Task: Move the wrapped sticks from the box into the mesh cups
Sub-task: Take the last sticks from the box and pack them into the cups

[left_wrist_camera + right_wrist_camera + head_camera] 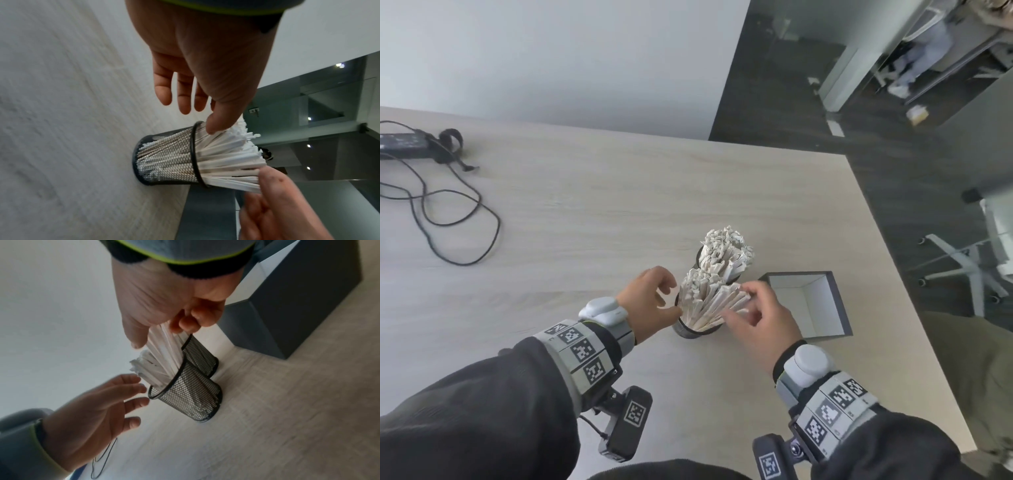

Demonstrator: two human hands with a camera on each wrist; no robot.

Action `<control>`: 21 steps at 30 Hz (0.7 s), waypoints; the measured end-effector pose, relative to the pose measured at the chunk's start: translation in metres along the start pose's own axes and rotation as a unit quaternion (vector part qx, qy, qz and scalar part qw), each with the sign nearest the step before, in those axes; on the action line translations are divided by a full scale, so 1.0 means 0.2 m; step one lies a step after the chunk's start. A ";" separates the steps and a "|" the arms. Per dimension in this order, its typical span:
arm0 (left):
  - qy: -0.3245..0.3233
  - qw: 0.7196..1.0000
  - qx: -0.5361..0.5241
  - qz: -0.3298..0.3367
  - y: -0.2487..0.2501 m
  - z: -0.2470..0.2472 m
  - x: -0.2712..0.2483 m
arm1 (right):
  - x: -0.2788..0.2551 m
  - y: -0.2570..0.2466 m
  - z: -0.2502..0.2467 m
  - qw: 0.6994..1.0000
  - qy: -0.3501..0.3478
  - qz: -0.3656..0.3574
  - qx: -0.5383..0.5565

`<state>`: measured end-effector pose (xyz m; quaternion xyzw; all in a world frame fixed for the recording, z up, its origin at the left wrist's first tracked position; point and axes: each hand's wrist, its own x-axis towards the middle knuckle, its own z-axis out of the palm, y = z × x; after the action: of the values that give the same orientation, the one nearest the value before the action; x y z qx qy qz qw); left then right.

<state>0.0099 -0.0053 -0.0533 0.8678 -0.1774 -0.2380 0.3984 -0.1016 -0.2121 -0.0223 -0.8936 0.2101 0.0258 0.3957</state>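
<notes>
Two black mesh cups stand side by side on the table. The near cup (pixel 693 330) (pixel 164 159) (pixel 189 399) is packed with white wrapped sticks (pixel 709 301) (pixel 226 154) that fan out toward the right. The far cup (pixel 699 255) (pixel 201 356) holds its own bunch of sticks (pixel 726 250). My right hand (pixel 756 318) (pixel 164 296) grips the tops of some of the near cup's sticks between thumb and curled fingers. My left hand (pixel 654 301) (pixel 205 65) (pixel 92 410) is open beside the near cup, its thumb touching the sticks just above the rim. The grey box (pixel 811 301) (pixel 298 305) right of the cups shows only its white inside.
A black power adapter (pixel 404 145) with a looping cable (pixel 448 219) lies at the table's far left. The light wood table (pixel 585 222) ends just right of the box. A white office chair (pixel 979 267) stands on the dark floor beyond that edge.
</notes>
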 end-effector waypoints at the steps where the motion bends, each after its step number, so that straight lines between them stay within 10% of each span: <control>1: -0.015 1.000 0.005 -0.009 -0.02 0.01 0.00 | 0.00 0.01 -0.01 0.999 0.028 -0.031 -0.013; 15: -0.075 0.997 0.032 0.012 -0.04 0.16 0.04 | -0.01 -0.02 0.11 0.939 -0.141 -0.210 -0.233; 21: -0.070 0.996 0.047 -0.020 -0.09 0.04 -0.02 | 0.05 0.07 0.01 0.966 0.055 -0.191 -0.163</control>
<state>0.0046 0.0024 -0.0715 0.8702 -0.1991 -0.2975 0.3386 -0.0976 -0.2232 -0.0349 -0.9698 0.0495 -0.0657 0.2296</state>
